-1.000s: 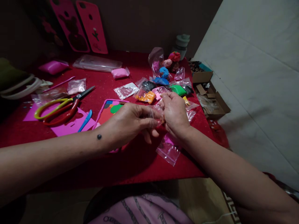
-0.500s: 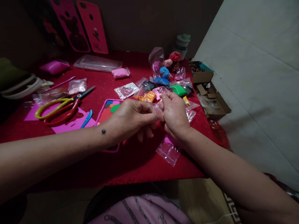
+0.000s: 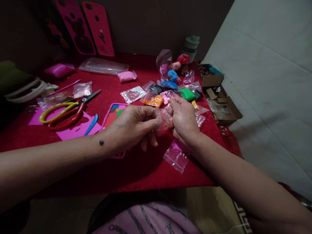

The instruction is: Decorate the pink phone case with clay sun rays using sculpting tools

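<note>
Between my two hands is a small clear plastic bag (image 3: 162, 119). My left hand (image 3: 133, 128) pinches its left side with thumb and forefinger, the lower fingers hanging loosely curled. My right hand (image 3: 184, 120) is closed round the bag's other end; what lies inside that hand is hidden. Partly covered by my left hand and forearm is a phone case (image 3: 110, 117) with a pink edge and coloured patches. Below my right hand a zip bag (image 3: 175, 159) with bright pink clay lies on the red cloth. Bags of orange clay (image 3: 156, 101) and green clay (image 3: 187, 94) lie just beyond the hands.
Scissors (image 3: 67, 113) and a blue plastic tool (image 3: 91, 124) lie on pink sheets (image 3: 73, 131) at left. Two decorated phone cases (image 3: 99, 29) lean at the back. A bottle (image 3: 190, 47) stands at the far corner; cardboard boxes (image 3: 227, 109) sit beyond the table's right edge.
My left hand has drawn slightly left, away from the right, so more of the clear bag shows between them. Both hands keep their hold. The view has shifted a little.
</note>
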{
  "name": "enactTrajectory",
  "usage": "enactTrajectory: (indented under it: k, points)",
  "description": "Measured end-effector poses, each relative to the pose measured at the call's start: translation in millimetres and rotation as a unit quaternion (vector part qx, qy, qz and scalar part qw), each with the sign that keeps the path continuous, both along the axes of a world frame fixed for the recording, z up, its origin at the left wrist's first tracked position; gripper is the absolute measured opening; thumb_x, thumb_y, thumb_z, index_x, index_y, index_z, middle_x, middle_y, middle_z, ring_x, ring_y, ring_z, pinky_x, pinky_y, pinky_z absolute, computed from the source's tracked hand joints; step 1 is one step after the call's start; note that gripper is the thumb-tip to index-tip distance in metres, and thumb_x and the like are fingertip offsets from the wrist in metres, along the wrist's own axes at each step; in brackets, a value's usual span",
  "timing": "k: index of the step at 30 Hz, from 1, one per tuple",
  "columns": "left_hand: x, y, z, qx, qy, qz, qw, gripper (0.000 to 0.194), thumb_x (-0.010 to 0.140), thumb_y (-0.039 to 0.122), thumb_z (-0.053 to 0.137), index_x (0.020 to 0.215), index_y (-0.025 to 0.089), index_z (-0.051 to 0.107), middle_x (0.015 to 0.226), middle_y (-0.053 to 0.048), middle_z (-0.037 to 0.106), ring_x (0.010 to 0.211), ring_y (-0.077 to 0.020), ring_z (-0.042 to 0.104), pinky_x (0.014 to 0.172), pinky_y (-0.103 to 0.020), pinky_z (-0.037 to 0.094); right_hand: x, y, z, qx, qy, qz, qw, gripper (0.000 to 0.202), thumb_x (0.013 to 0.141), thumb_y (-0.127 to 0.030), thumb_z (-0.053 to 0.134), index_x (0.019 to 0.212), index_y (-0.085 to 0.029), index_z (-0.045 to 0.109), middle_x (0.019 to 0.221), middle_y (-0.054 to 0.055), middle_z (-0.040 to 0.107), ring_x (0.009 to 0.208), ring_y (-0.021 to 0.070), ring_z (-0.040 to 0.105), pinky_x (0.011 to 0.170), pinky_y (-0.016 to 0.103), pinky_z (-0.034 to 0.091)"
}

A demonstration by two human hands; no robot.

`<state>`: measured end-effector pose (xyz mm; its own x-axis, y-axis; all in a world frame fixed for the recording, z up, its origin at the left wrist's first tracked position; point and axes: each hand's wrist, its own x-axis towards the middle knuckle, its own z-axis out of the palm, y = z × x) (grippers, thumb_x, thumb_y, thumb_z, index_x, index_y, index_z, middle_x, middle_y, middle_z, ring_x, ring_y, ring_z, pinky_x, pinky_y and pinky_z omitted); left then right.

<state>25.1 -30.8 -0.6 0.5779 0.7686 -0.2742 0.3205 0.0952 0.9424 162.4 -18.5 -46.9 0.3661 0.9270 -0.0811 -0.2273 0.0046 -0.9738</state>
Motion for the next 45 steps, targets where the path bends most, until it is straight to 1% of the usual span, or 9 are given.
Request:
enactTrajectory:
  k: [4,9,15,21,26,29,33,38,45]
  points:
    - [-1,1,-3.2,0.016,-0.006,0.017,1.0,0.008,0.082,0.015,0.055,0.078,0.016,0.062,0.052,-0.001,0.065,0.04,-0.0128,0.059,0.034,-0.017,0.044,-2,-2,3.7,-0.013,0.018,0.002,1.0,0.017,0.085,-0.017,0.05,0.069,-0.02,0.046,0.049,-0.009,0.041,0.035,0.0051,0.033,0.033,0.019,0.025]
    - [3,2,-5.1,0.0,-0.005,0.029,1.0,0.025,0.079,0.014,0.06,0.103,0.018,0.067,0.055,0.0,0.065,0.044,-0.0142,0.061,0.034,-0.018,0.046,-3,-2,4.3,-0.023,0.028,0.008,0.999,0.018,0.085,-0.018,0.049,0.069,-0.02,0.044,0.05,-0.01,0.039,0.034,0.005,0.031,0.032,0.019,0.023]
    - [10,2,-4.4,-0.001,0.009,0.019,1.0,0.013,0.078,0.013,0.062,0.085,0.018,0.071,0.051,0.002,0.063,0.04,-0.0108,0.058,0.034,-0.015,0.043,-1,-1,0.9,-0.016,0.014,0.004,1.0,0.02,0.085,-0.017,0.048,0.066,-0.021,0.042,0.052,-0.009,0.038,0.038,0.0055,0.033,0.035,0.02,0.025]
    - [13,0,-9.4,0.081,0.013,0.014,0.997,0.007,0.077,0.018,0.062,0.078,0.02,0.069,0.052,0.003,0.06,0.04,-0.0106,0.058,0.032,-0.015,0.041,0,1,-1.5,-0.006,0.0,0.006,1.0,0.02,0.084,-0.017,0.048,0.066,-0.021,0.041,0.052,-0.009,0.038,0.037,0.0051,0.032,0.036,0.019,0.025]
    - [3,-1,0.9,0.077,0.017,0.037,0.996,0.009,0.077,0.014,0.059,0.071,0.018,0.064,0.046,0.002,0.059,0.038,-0.0118,0.057,0.033,-0.016,0.043,4,0,1.5,-0.012,-0.009,0.003,1.0,0.019,0.085,-0.018,0.047,0.067,-0.021,0.04,0.049,-0.01,0.036,0.033,0.0048,0.03,0.032,0.019,0.022]
    - [-10,1,10.9,0.043,0.004,0.075,0.996,0.005,0.075,0.013,0.062,0.073,0.016,0.066,0.05,-0.001,0.064,0.039,-0.013,0.058,0.035,-0.017,0.045,8,-2,1.7,-0.017,-0.027,0.009,0.999,0.018,0.085,-0.019,0.046,0.068,-0.021,0.04,0.048,-0.011,0.036,0.031,0.0047,0.028,0.031,0.019,0.022]
    - [-25,1,17.9,-0.073,-0.043,0.091,0.992,0.008,0.075,0.011,0.064,0.067,0.013,0.066,0.051,-0.004,0.065,0.041,-0.0126,0.059,0.036,-0.015,0.046,10,-5,0.1,-0.02,-0.087,0.049,0.995,0.017,0.084,-0.019,0.047,0.067,-0.02,0.046,0.049,-0.008,0.043,0.034,0.0065,0.036,0.033,0.02,0.027]
    - [-35,4,10.7,-0.198,-0.114,0.102,0.968,0.006,0.077,0.009,0.062,0.074,0.012,0.067,0.065,-0.005,0.067,0.043,-0.011,0.059,0.036,-0.017,0.048,12,-9,1.9,0.021,-0.222,0.081,0.971,0.013,0.085,-0.018,0.05,0.073,-0.018,0.054,0.059,-0.003,0.056,0.049,0.0105,0.05,0.048,0.023,0.039]
    - [-45,7,1.2,-0.229,-0.161,0.087,0.956,0.008,0.079,0.009,0.061,0.082,0.011,0.068,0.071,-0.005,0.069,0.043,-0.0095,0.058,0.035,-0.016,0.05,10,-19,9.2,0.135,-0.369,0.062,0.917,0.008,0.083,-0.014,0.055,0.078,-0.017,0.061,0.081,0.003,0.059,0.082,0.018,0.055,0.077,0.033,0.043]
